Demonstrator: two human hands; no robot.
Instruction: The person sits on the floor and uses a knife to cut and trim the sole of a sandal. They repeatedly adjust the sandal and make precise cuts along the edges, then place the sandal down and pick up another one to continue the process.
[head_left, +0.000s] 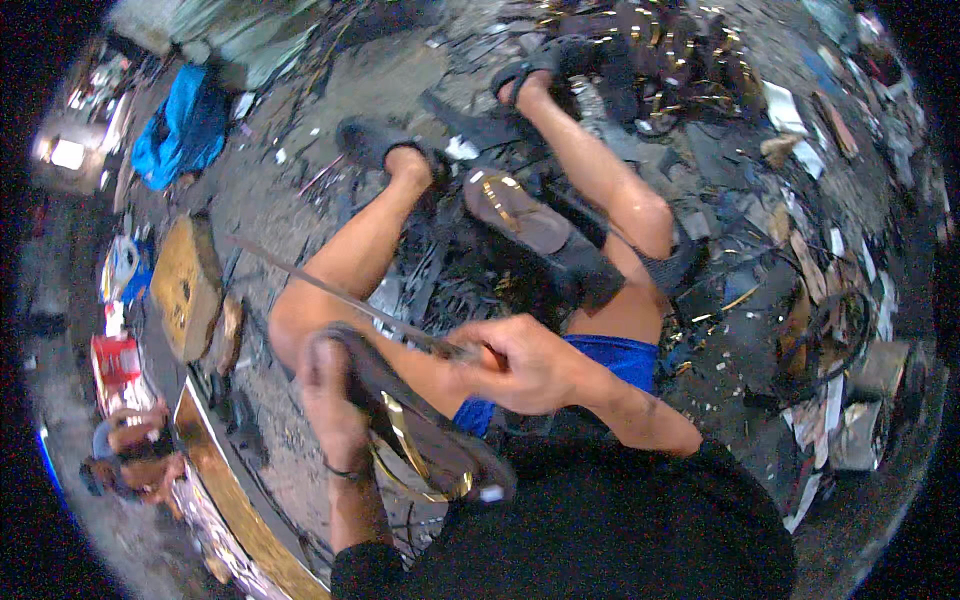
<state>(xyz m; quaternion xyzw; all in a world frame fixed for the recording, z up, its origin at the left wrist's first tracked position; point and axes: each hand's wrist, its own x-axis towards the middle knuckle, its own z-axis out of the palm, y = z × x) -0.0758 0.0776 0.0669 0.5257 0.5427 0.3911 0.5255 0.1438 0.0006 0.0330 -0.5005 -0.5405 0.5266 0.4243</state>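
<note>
My left hand [335, 400] is closed round the toe end of a dark brown sandal [385, 390] with gold straps, held on edge over my left thigh. In my right hand [540, 368] is a knife-like tool with a long, thin blade [345, 297] and what looks like an orange handle [488, 357]. Its blade slants up to the left, above the sandal's toe; I cannot tell whether the two touch. A second sandal [520, 215], brown with gold trim, rests between my knees, its near end against a dark piece [590, 270] by my right thigh.
Dark scraps [420, 270] litter the ground between my legs. Many gold-trimmed sandals [690, 70] are heaped at the far right. A worn wooden block [187, 290], a blue bag [180, 130] and a long board [235, 480] lie on the left. Another person [135, 450] shows at the left edge.
</note>
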